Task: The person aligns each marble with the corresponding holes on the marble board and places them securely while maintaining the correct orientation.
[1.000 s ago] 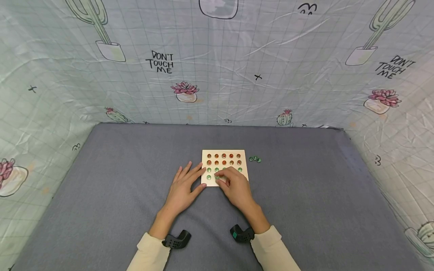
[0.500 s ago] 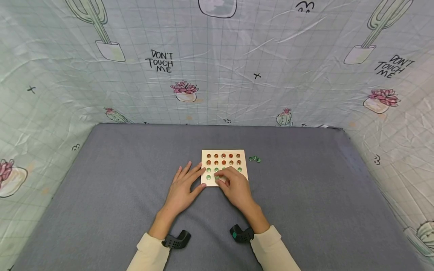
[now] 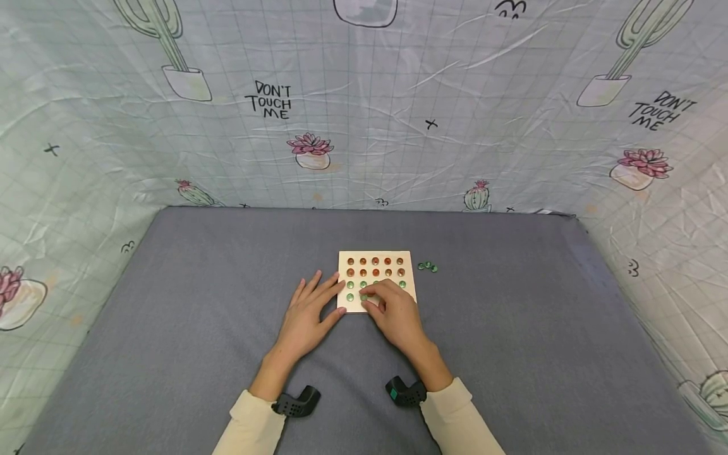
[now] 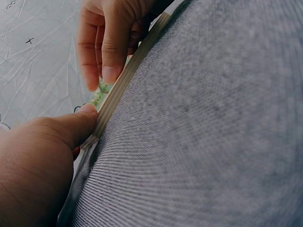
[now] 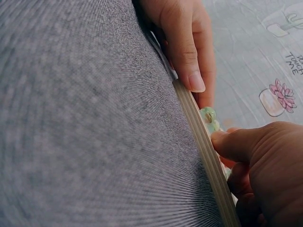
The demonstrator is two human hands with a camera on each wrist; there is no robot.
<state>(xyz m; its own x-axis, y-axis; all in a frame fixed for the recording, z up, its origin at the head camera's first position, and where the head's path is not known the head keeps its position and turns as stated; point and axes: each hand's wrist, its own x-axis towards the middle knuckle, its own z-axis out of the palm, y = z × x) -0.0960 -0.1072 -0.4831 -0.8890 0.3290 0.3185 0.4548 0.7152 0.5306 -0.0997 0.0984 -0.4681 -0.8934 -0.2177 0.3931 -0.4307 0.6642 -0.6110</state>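
A pale wooden board (image 3: pixel 356 308) with rows of round hollows lies on the table. Amber-orange glass marbles (image 3: pixel 375 261) fill its two far rows, and green marbles (image 3: pixel 349 285) stand in the nearer rows. My left hand (image 3: pixel 306 319) lies with spread fingers at the board's left side, thumb and fingertips touching its edge. Over the near part, my right hand (image 3: pixel 398 316) pinches a green marble (image 3: pixel 364 297) between thumb and index finger, at a hollow in the nearest row. That hand hides some of the board. Both wrist views show the board's layered edge (image 5: pixel 203 146) from the side.
Several loose green marbles (image 3: pixel 428 265) lie just right of the board's far corner. Grey cloth (image 3: pixel 227 265) covers the table. Printed fabric walls (image 3: pixel 375 107) enclose its back and sides.
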